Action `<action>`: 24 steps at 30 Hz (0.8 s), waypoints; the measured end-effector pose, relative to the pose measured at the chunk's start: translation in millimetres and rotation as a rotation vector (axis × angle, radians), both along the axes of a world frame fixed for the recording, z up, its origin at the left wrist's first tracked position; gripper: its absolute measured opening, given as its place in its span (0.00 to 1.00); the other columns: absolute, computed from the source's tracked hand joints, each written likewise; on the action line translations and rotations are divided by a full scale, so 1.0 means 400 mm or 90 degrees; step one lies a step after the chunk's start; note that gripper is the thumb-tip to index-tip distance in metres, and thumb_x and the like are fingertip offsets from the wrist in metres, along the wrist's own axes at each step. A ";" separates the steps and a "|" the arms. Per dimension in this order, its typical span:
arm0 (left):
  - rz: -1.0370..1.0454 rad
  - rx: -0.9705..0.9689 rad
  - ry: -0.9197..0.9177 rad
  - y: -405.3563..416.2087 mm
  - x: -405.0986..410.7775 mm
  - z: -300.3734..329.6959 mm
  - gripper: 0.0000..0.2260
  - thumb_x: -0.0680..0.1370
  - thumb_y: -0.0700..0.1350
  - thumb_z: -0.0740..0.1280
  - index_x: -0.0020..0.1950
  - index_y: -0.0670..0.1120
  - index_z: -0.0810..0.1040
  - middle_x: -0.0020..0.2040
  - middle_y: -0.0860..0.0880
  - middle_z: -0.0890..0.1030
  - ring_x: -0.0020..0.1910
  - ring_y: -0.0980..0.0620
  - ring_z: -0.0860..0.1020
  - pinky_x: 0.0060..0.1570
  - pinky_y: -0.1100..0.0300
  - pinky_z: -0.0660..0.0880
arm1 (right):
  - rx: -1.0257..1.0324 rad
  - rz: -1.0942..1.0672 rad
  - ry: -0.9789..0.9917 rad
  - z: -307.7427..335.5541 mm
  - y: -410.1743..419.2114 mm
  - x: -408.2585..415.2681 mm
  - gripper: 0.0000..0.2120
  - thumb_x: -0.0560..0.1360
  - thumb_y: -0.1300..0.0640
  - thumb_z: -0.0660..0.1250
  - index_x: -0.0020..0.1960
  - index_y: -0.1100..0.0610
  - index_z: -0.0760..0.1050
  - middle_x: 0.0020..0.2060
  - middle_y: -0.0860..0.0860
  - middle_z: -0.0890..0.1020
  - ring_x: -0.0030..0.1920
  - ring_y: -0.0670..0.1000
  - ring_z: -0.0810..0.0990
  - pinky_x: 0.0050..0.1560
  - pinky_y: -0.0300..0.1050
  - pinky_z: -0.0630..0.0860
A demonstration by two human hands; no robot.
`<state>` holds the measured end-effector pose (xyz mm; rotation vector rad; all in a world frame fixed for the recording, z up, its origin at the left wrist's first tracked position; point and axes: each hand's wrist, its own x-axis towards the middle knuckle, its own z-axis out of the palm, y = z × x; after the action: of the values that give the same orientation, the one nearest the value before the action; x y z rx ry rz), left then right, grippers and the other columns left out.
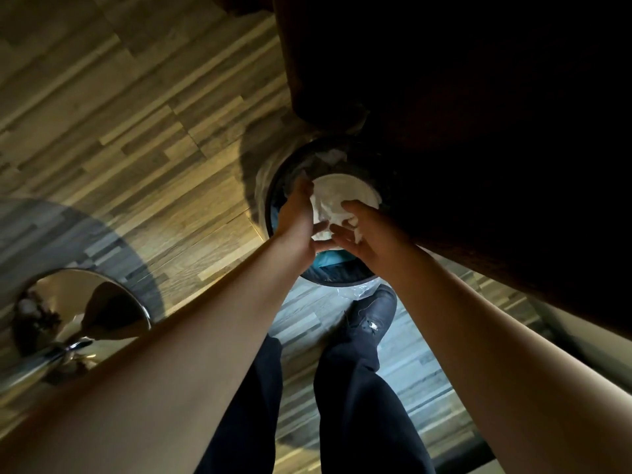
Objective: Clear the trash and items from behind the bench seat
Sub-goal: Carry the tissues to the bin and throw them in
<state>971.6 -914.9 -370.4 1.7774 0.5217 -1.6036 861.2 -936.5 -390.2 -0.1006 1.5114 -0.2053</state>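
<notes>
We held white paper trash (337, 203) in both hands, left hand (297, 213) and right hand (367, 239) gripping it over bin (270, 200), dark bench (478, 97) at 1 o'clock, chrome table base (82, 313) at 8 o'clock, shoe (372, 316) below bin.

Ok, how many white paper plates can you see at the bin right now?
1. A white paper plate sits over the open bin, with crumpled napkins on it, gripped by the left hand and right hand. More may be hidden underneath.

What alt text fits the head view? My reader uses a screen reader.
Both hands, left hand and right hand, hold a white paper plate with crumpled napkins over a round trash bin on a wood-plank floor.
</notes>
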 end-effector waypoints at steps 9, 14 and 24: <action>-0.139 0.021 -0.010 0.054 -0.015 0.058 0.10 0.81 0.46 0.61 0.57 0.44 0.77 0.54 0.40 0.81 0.49 0.43 0.84 0.43 0.51 0.81 | 0.010 -0.004 0.021 0.081 0.036 -0.023 0.23 0.77 0.57 0.68 0.69 0.63 0.72 0.66 0.64 0.78 0.53 0.59 0.83 0.58 0.53 0.80; -0.198 -0.028 0.014 0.079 -0.010 0.110 0.08 0.77 0.44 0.63 0.47 0.43 0.80 0.31 0.47 0.85 0.29 0.50 0.84 0.31 0.61 0.78 | -0.001 -0.051 0.053 0.135 0.063 -0.050 0.10 0.79 0.56 0.66 0.57 0.62 0.75 0.47 0.59 0.79 0.42 0.55 0.82 0.42 0.46 0.81; -0.680 -0.434 -0.006 0.185 -0.065 0.795 0.09 0.74 0.49 0.65 0.37 0.45 0.77 0.30 0.49 0.77 0.28 0.53 0.74 0.28 0.63 0.71 | -0.148 -0.261 -0.043 0.835 0.275 -0.188 0.07 0.79 0.56 0.63 0.46 0.56 0.78 0.41 0.54 0.84 0.35 0.49 0.84 0.39 0.41 0.79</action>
<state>945.6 -840.8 -52.3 1.5356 -1.0619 -2.0469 785.9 -826.6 -56.3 0.0327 1.4243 -0.7067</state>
